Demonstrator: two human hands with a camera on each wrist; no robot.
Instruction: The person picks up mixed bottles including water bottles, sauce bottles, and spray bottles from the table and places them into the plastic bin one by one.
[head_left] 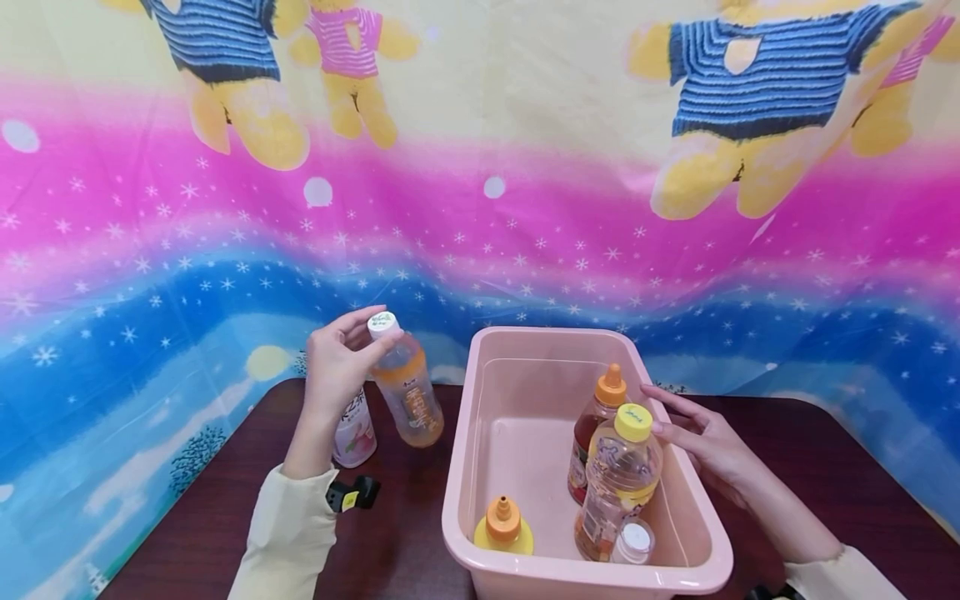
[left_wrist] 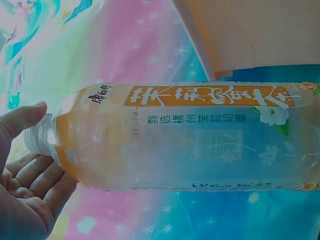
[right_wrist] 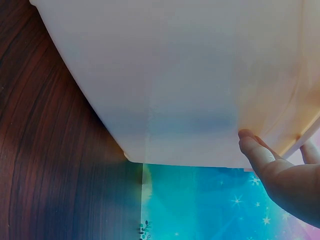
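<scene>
My left hand pinches a clear plastic drink bottle with an orange label at its white cap and neck. The bottle tilts over the table, left of a pink plastic tub. In the left wrist view, thumb and fingers lie around the neck of the drink bottle. Behind my left wrist stands a white and pink bottle, partly hidden. My right hand touches the tub's right rim with fairly straight, spread fingers. In the right wrist view, fingertips meet the tub's outer wall.
Inside the tub are a yellow-capped bottle, a red bottle with an orange nozzle, a small white-capped bottle and a yellow squeeze bottle. The dark wooden table ends at a printed curtain.
</scene>
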